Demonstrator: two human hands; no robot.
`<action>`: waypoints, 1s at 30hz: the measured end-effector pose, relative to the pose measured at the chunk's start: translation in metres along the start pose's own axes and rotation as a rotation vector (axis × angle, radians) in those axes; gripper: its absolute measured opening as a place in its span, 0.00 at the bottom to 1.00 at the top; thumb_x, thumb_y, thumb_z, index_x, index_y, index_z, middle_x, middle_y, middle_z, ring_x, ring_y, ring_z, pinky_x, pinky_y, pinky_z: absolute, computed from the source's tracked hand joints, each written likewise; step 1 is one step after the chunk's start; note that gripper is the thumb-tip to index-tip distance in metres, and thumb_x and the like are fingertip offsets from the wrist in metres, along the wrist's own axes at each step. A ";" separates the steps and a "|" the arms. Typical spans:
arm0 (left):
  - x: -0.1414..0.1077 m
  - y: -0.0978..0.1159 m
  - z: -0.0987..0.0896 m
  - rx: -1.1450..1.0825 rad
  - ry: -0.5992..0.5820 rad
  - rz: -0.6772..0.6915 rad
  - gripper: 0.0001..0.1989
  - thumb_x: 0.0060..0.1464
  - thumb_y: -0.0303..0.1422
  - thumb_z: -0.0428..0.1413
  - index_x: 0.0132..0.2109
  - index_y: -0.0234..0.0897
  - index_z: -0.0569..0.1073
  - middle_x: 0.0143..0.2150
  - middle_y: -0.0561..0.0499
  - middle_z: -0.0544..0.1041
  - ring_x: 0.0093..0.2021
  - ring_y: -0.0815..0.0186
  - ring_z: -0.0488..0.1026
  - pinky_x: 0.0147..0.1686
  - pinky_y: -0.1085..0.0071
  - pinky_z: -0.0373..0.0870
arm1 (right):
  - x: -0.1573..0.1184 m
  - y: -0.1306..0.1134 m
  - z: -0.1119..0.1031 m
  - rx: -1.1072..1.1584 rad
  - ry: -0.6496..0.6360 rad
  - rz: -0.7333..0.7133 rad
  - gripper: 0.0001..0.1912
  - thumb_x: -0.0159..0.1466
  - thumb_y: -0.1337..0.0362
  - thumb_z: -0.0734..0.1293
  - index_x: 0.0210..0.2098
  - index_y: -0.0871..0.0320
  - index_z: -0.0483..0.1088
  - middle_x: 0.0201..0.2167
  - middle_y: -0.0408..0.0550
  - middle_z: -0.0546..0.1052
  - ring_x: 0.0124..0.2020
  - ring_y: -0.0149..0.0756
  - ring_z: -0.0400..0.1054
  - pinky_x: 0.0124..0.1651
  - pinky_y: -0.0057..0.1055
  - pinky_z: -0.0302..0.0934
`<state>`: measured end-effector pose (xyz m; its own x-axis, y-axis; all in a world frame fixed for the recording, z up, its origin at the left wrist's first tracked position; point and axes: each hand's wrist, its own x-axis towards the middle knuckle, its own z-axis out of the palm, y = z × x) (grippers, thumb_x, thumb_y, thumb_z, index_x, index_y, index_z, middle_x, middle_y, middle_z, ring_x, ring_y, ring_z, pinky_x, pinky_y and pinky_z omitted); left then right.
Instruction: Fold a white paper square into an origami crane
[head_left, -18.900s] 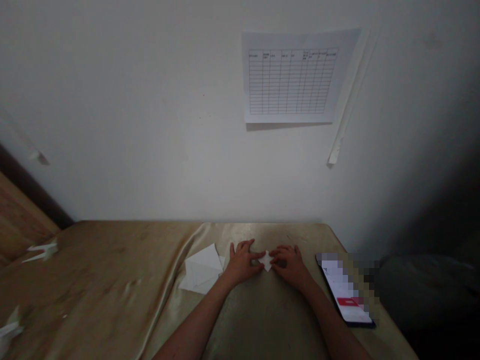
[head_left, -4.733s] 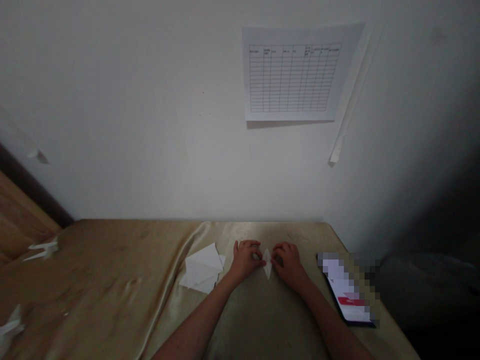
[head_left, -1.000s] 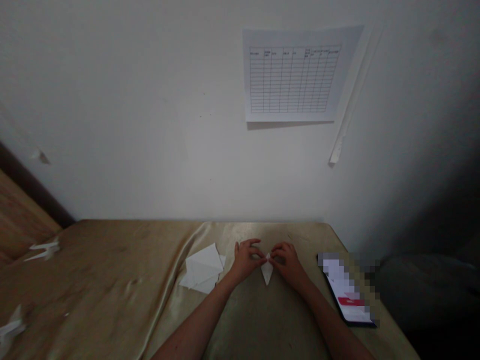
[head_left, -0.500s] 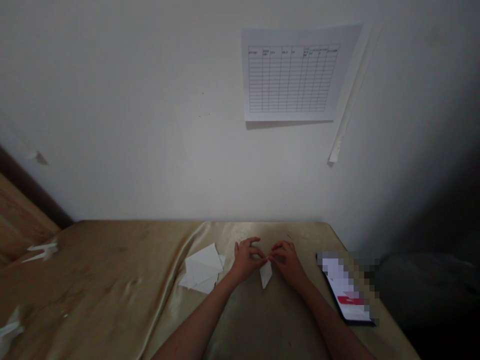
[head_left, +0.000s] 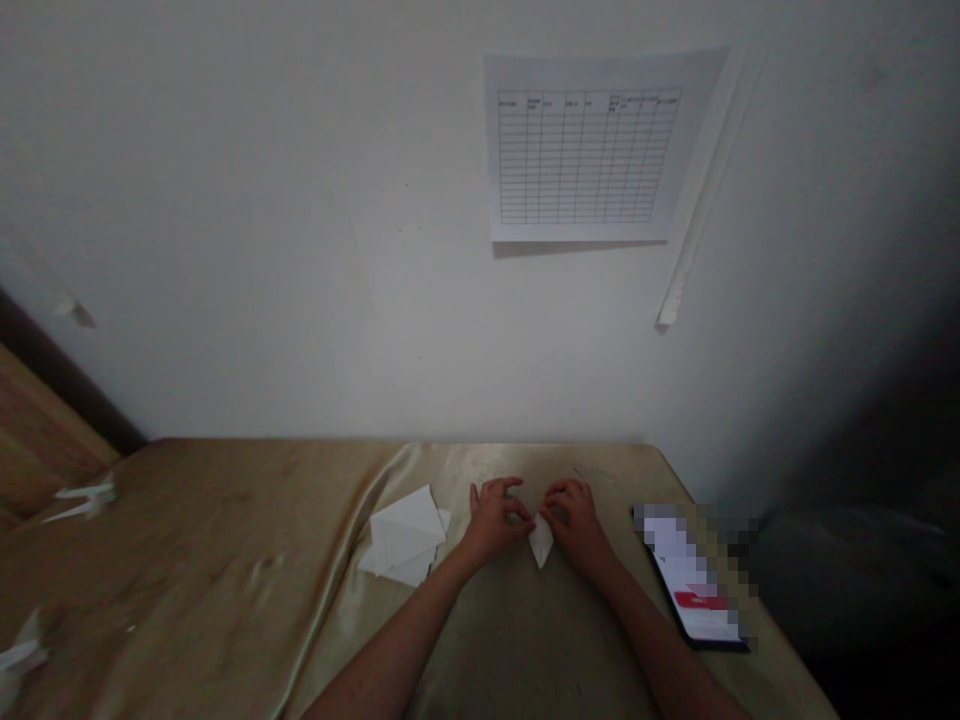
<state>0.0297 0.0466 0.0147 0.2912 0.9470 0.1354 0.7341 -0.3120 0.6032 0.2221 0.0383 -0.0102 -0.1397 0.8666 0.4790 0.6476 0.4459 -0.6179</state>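
A small white folded paper (head_left: 541, 542), shaped like a narrow kite, hangs point-down between my hands over the gold cloth. My left hand (head_left: 496, 520) pinches its upper left edge between thumb and finger. On the other side, my right hand (head_left: 574, 515) pinches the top right of the same paper. Fingertips cover the upper end of the paper. A loose pile of white paper pieces (head_left: 407, 533) lies left of my left hand.
The table wears a shiny gold cloth (head_left: 225, 560). To the right lies a phone (head_left: 694, 580) with its screen lit, partly pixelated. White folded papers (head_left: 86, 498) rest at the far left. A printed grid sheet (head_left: 585, 150) hangs on the wall.
The folded paper has shifted slightly right and its lower point has swung right. My hands have moved very little and both still pinch it.
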 end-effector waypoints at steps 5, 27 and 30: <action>-0.001 0.005 -0.005 0.011 0.144 0.000 0.01 0.51 0.33 0.64 0.32 0.45 0.81 0.62 0.53 0.70 0.64 0.52 0.60 0.66 0.37 0.37 | 0.000 0.003 0.000 -0.079 0.023 0.040 0.11 0.61 0.57 0.69 0.42 0.53 0.74 0.44 0.51 0.74 0.51 0.45 0.62 0.57 0.44 0.57; -0.001 -0.002 -0.012 0.152 0.117 0.150 0.09 0.50 0.30 0.65 0.38 0.52 0.82 0.68 0.54 0.62 0.67 0.52 0.55 0.67 0.38 0.37 | -0.007 -0.021 -0.006 -0.242 -0.098 0.095 0.08 0.54 0.54 0.75 0.34 0.45 0.80 0.43 0.47 0.75 0.53 0.48 0.60 0.63 0.54 0.43; -0.001 -0.005 -0.016 0.207 0.049 0.188 0.10 0.52 0.35 0.65 0.41 0.60 0.82 0.71 0.59 0.57 0.68 0.49 0.52 0.66 0.34 0.29 | -0.008 -0.021 -0.007 -0.242 -0.091 0.096 0.07 0.54 0.55 0.75 0.32 0.45 0.79 0.42 0.47 0.76 0.55 0.50 0.60 0.64 0.57 0.40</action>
<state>0.0157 0.0479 0.0245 0.4076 0.8720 0.2710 0.7812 -0.4866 0.3911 0.2143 0.0205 0.0035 -0.1287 0.9237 0.3610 0.8199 0.3039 -0.4851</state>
